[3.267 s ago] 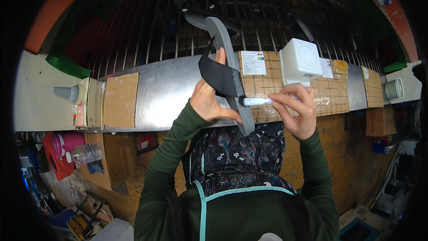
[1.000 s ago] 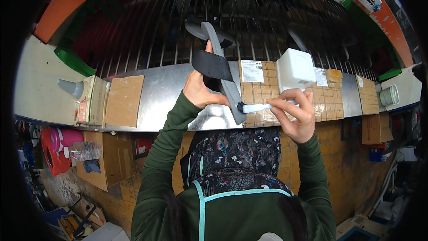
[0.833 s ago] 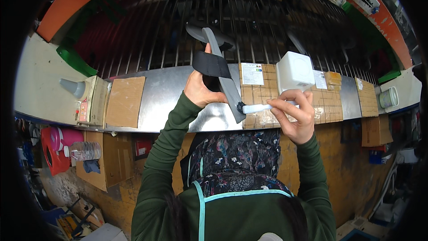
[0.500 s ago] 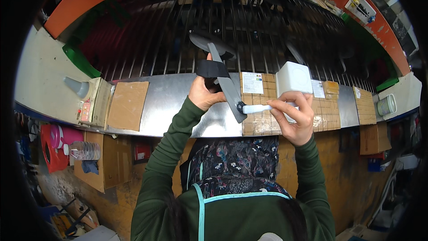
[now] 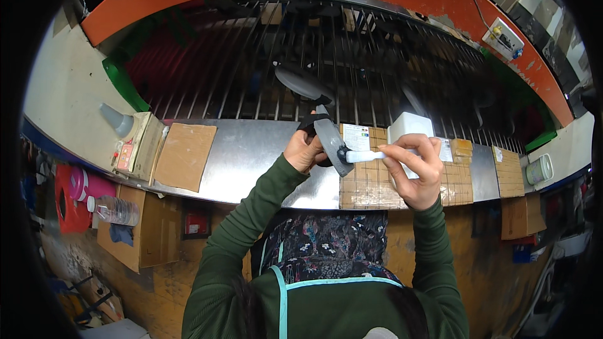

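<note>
Brush meets sandal above the counter

The left hand (image 5: 303, 152) is clamped on a grey sandal (image 5: 331, 141), thumb and fingers wrapped about its middle near the black strap (image 5: 309, 123). The sandal is held tilted above the counter (image 5: 251, 141), over the line where bare metal meets cardboard (image 5: 377, 196), with its sole facing right and its lower end toward the near side.

The right hand (image 5: 416, 166) pinches a white brush (image 5: 366, 156) between thumb and fingertips. The brush points left, and its dark tip touches the sole close to the lower end. The two hands are apart, joined only through brush and sandal.

Just beyond the right hand, partly hidden by it, a white tub (image 5: 407, 127) stands on the cardboard. A printed sheet (image 5: 357, 138) lies to the tub's left; yellow blocks (image 5: 462, 149) sit to its right.

On the far side, a second sandal (image 5: 301, 83) rests on dark metal bars (image 5: 352, 97). At the left of the counter are a plain brown sheet (image 5: 186, 157), a worn box (image 5: 146, 150) and a grey cone (image 5: 116, 120). Below, a clear bottle (image 5: 117, 210) lies on its side by a carton (image 5: 160, 226).
</note>
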